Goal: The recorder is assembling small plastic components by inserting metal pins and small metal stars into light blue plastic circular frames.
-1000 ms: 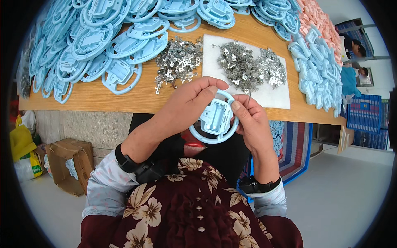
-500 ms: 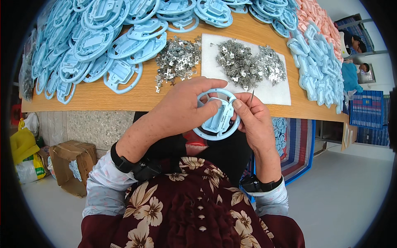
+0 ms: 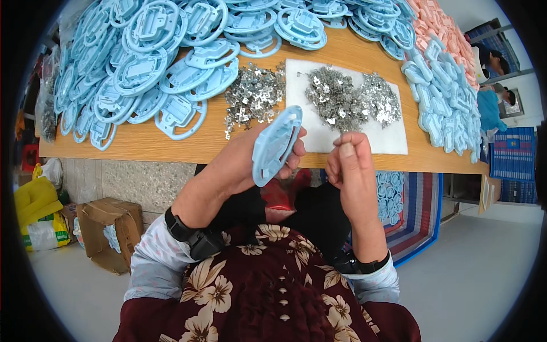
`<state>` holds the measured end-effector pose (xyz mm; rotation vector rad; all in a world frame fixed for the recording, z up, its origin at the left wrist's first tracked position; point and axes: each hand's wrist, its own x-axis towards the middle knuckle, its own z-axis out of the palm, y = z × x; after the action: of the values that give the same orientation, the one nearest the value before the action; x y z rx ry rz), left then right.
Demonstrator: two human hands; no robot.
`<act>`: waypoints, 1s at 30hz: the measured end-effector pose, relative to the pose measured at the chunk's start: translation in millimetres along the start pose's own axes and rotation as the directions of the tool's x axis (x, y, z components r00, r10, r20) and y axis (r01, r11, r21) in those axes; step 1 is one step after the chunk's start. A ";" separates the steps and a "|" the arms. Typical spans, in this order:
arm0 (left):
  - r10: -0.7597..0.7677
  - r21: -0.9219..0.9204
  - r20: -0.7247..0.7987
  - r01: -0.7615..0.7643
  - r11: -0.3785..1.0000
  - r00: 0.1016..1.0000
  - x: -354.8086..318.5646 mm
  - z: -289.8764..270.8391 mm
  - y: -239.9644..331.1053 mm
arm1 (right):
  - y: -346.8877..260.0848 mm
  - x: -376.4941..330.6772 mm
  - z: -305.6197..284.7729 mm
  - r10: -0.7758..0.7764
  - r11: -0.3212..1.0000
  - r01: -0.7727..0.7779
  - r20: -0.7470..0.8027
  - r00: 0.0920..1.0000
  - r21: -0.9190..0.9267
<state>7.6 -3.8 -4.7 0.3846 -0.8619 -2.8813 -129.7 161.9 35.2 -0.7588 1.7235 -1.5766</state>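
Observation:
A light-blue plastic toy steering wheel (image 3: 276, 145) is tilted almost edge-on in my left hand (image 3: 236, 162), whose fingers wrap around its back. To its right, apart from it, my right hand (image 3: 354, 171) is closed in a pinch near the front edge of the table. Whatever is between its thumb and forefinger is too small to make out. Just beyond my hands lie a heap of small silvery metal clips (image 3: 253, 97) on the wood and more metal clips (image 3: 333, 97) on a white foam sheet (image 3: 393, 142).
Many more blue wheels (image 3: 142, 71) are piled over the left and back of the wooden table (image 3: 342, 50). At the right are heaps of blue plastic pieces (image 3: 441, 108) and pink pieces (image 3: 444, 34). Below stand a striped bag (image 3: 421, 211) holding blue parts and a cardboard box (image 3: 111, 233).
The blue wheel has turned from facing me to nearly edge-on in my left hand. My right hand has let go of its rim and moved away to the right.

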 end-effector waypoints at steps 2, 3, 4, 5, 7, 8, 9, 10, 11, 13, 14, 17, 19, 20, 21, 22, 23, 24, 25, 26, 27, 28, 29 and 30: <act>-0.002 -0.078 0.025 0.004 0.997 1.000 -1.2 3.6 -3.0 | 15.5 -2.8 0.8 -0.096 0.978 0.094 -0.006 0.995 -0.184; -0.004 -0.120 0.037 0.008 0.993 0.999 -1.9 4.2 -4.5 | 18.4 -4.2 3.8 -0.145 0.951 0.141 0.004 0.989 -0.276; -0.007 -0.117 0.026 0.010 0.993 1.000 -2.4 2.5 -5.5 | 18.4 -4.5 8.8 -0.173 0.929 0.172 0.025 0.985 -0.327; -0.009 -0.116 0.017 0.011 0.993 1.000 -1.7 0.3 -7.8 | 16.8 -4.9 13.6 -0.199 0.903 0.202 0.048 0.979 -0.379; 0.006 -0.098 0.001 -0.006 0.995 1.000 -1.8 0.5 -9.6 | 14.4 -4.6 20.5 -0.213 0.888 0.227 0.080 0.974 -0.400; 0.022 -0.082 -0.005 -0.022 0.996 1.000 -2.2 3.1 -9.5 | 16.8 -3.4 22.2 -0.251 0.881 0.263 0.082 0.964 -0.393; 0.037 -0.065 -0.010 -0.038 0.997 0.999 -2.4 4.8 -9.7 | 21.1 -1.5 23.4 -0.289 0.873 0.298 0.083 0.954 -0.387; 0.041 -0.045 -0.004 -0.041 0.998 0.999 -2.4 5.2 -10.2 | 23.5 0.0 24.3 -0.327 0.863 0.333 0.083 0.942 -0.380; 0.044 -0.026 0.002 -0.044 0.999 0.999 -2.2 5.6 -11.0 | 23.6 0.8 24.7 -0.323 0.856 0.328 0.083 0.943 -0.400; 0.031 -0.010 -0.011 -0.031 0.999 0.999 -2.6 8.1 -11.3 | 24.1 1.4 24.8 -0.315 0.841 0.318 0.083 0.946 -0.438; 0.015 -0.014 -0.032 -0.015 1.000 0.999 -3.9 11.0 -9.7 | 24.0 1.3 24.5 -0.299 0.842 0.305 0.084 0.950 -0.446; -0.006 0.045 -0.081 0.010 0.999 0.997 -4.6 12.8 -13.2 | 23.8 1.2 22.0 -0.225 0.879 0.236 0.076 0.971 -0.414; -0.001 0.059 -0.055 0.004 0.998 0.998 -4.7 11.4 -16.1 | 25.3 2.5 18.5 -0.136 0.937 0.148 0.062 0.989 -0.316; 0.010 0.042 -0.014 -0.010 0.999 1.000 -4.8 10.8 -16.1 | 24.3 3.4 16.3 -0.094 0.956 0.112 0.078 0.993 -0.271; 0.022 0.025 0.028 -0.022 0.999 0.999 -4.9 9.8 -16.3 | 23.2 4.2 13.7 -0.053 0.971 0.074 0.096 0.994 -0.226; 0.031 -0.004 0.071 -0.031 1.000 0.997 -4.2 6.5 -17.9 | 22.4 4.4 11.2 -0.013 0.983 0.034 0.116 0.993 -0.181; 0.044 -0.032 0.114 -0.040 0.999 0.992 -2.7 1.4 -19.3 | 22.7 4.3 8.9 -0.023 0.988 0.041 0.119 0.993 -0.149; 0.057 -0.059 0.157 -0.048 0.997 0.986 -1.8 -0.8 -19.3 | 23.7 3.0 6.7 -0.034 0.992 0.048 0.122 0.992 -0.116; 0.056 -0.048 0.119 -0.051 0.998 0.991 -1.6 -0.2 -18.1 | 24.0 1.5 5.7 -0.044 0.995 0.055 0.125 0.991 -0.083; 0.056 -0.042 0.084 -0.052 0.998 0.995 -0.1 1.7 -18.1 | 21.4 -0.8 5.2 -0.080 0.996 0.084 0.093 0.992 -0.037; 0.054 -0.036 0.049 -0.053 0.998 0.997 1.2 4.0 -17.8 | 17.2 -3.4 6.3 -0.115 0.993 0.115 0.059 0.992 0.009; 0.038 0.015 -0.018 -0.037 0.999 0.999 1.4 8.8 -15.1 | 14.9 -6.1 7.3 -0.148 0.988 0.146 0.024 0.989 0.054; 0.018 0.060 -0.073 -0.014 0.998 0.997 4.3 17.6 -12.7 | 14.3 -8.7 5.8 -0.165 0.980 0.156 0.067 0.984 0.120; 0.001 0.104 -0.128 0.013 0.994 0.992 7.6 25.3 -11.3 | 9.5 -13.8 5.6 -0.194 0.976 0.183 0.096 0.976 0.116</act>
<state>-6.9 17.5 7.9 0.5767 -0.9931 -2.7875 -116.6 170.4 26.8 -0.9580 1.5144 -1.7076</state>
